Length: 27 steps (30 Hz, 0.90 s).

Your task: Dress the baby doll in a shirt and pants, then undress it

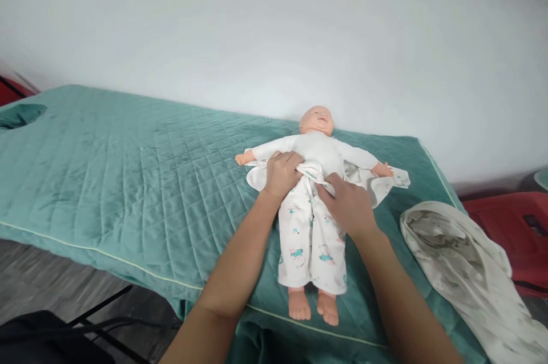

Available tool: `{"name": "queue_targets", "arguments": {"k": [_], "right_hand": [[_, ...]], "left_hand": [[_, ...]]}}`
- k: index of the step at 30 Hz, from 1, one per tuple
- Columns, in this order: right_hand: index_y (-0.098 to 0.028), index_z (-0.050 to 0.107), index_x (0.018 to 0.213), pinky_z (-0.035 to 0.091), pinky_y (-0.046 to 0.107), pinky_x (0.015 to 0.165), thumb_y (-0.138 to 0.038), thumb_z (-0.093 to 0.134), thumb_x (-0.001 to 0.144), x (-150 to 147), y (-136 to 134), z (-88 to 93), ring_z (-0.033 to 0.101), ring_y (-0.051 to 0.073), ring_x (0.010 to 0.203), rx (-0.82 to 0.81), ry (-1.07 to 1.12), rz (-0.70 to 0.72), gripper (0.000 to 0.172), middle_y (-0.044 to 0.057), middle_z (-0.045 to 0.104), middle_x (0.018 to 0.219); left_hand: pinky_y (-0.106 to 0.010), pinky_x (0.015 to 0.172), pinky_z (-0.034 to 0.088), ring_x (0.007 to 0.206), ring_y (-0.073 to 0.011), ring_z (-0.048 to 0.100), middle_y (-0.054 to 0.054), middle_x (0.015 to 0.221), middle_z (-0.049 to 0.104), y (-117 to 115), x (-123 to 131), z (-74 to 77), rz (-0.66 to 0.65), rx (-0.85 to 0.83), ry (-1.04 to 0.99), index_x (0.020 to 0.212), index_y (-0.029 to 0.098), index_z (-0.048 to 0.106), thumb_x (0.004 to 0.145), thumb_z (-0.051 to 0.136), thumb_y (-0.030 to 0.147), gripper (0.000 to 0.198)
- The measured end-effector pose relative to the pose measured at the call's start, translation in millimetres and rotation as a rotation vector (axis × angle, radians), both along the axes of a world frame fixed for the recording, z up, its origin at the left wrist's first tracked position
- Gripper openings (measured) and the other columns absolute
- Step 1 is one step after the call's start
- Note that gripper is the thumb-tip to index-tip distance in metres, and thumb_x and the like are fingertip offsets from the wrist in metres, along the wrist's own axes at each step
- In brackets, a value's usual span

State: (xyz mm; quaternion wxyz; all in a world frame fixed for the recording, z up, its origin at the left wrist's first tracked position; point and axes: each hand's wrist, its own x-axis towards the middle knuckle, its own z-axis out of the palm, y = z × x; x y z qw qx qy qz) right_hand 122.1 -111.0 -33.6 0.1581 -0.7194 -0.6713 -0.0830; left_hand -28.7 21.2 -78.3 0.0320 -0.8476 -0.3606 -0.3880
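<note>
A baby doll (317,147) lies on its back, its arms spread and its bare feet toward me. It has a white cloth body and white printed trousers (311,244) on its legs. My left hand (282,174) is closed at the waistband on the left side of the doll's belly. Across from it, my right hand (347,204) pinches the other side of the waistband between thumb and fingers. The waistband is stretched and partly folded between both hands. Under the doll's back and arms spreads a white printed shirt (379,188), its front open.
A green quilted cover (149,181) drapes the bed, which stands against a white wall (257,44). At the right edge lies a crumpled pale patterned cloth (462,273). Beyond it is a red case (509,227). A face hole (21,116) opens at the bed's far left.
</note>
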Motion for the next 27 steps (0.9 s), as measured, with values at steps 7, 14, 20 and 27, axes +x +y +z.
{"name": "queue_targets", "arguments": {"k": [7,14,20,27], "right_hand": [[-0.023,0.058,0.094,0.022,0.029,0.055,-0.043,0.051,0.098,0.2,-0.6,-7.7,0.063,0.022,0.061,0.031,0.068,0.039,0.023,0.004,0.068,0.067],[-0.024,0.061,0.089,0.028,0.027,0.058,-0.039,0.056,0.090,8.9,6.7,-11.7,0.062,0.021,0.066,0.010,0.303,0.014,0.015,0.000,0.068,0.071],[-0.025,0.062,0.082,0.034,0.027,0.062,-0.034,0.059,0.080,14.4,9.8,-13.1,0.062,0.020,0.069,0.012,0.453,0.016,0.009,-0.001,0.068,0.073],[-0.026,0.063,0.085,0.038,0.030,0.067,-0.034,0.060,0.079,17.3,9.3,-18.4,0.061,0.021,0.072,0.018,0.491,0.066,0.010,-0.001,0.068,0.076]], "left_hand": [[-0.033,0.074,0.039,0.074,-0.0192,0.061,-0.003,0.074,0.066,3.3,1.9,-2.8,-0.009,-0.042,-0.088,0.079,0.021,0.060,0.085,0.052,0.015,0.012],[-0.033,0.073,0.039,0.070,-0.0189,0.059,-0.001,0.067,0.063,-14.1,-3.5,-6.1,0.037,0.013,-0.124,0.072,0.022,0.056,0.079,0.055,0.013,0.012],[-0.029,0.065,0.040,0.062,-0.0164,0.055,0.002,0.061,0.059,-50.8,-23.2,-20.4,0.044,-0.036,-0.214,0.067,0.022,0.053,0.077,0.055,0.012,0.014],[-0.028,0.063,0.042,0.065,-0.0155,0.056,0.002,0.064,0.062,-80.9,-31.4,-22.1,0.084,-0.223,-0.267,0.069,0.022,0.058,0.077,0.059,0.015,0.011]]}}
